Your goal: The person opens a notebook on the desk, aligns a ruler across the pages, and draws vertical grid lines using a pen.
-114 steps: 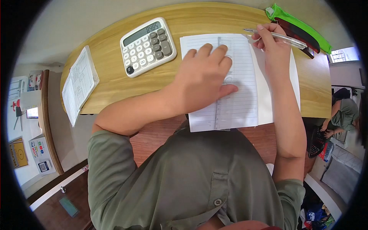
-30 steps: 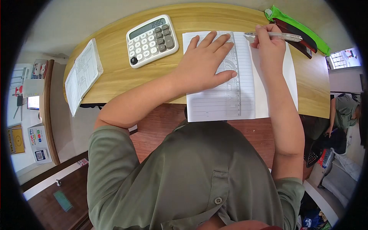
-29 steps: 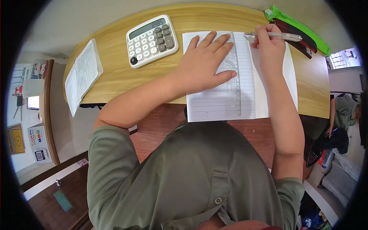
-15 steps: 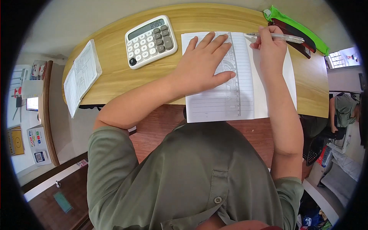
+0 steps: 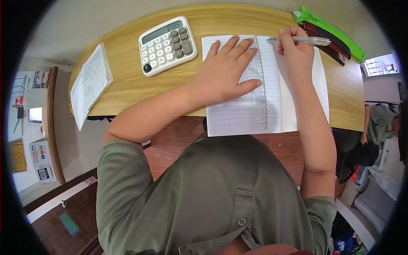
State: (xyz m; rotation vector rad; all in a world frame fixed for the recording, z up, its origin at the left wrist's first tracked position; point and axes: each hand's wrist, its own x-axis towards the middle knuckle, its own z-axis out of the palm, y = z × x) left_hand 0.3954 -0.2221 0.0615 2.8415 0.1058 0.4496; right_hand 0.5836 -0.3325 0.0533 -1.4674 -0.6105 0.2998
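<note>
My left hand (image 5: 225, 70) lies with fingers spread over the left page of an open lined notebook (image 5: 229, 117) and partly over a clear ruler (image 5: 258, 106). The ruler runs up and down the page. In my right hand (image 5: 298, 55) a clear pen (image 5: 314, 41) is held between thumb and fingers, its tip at the upper right part of the lined page, a little right of the ruler. That hand rests over the notebook's right page.
A white calculator (image 5: 168, 46) stands left of the notebook. Farther left lies a stack of papers (image 5: 91, 83) at the desk edge. A dark stapler (image 5: 327, 40) and a green case (image 5: 340, 34) are at the back right. Another person (image 5: 379, 123) sits at far right.
My right hand and the pen have moved slightly left, bringing the tip nearer the ruler. My left hand stays in place. The other person at far right has shifted posture.
</note>
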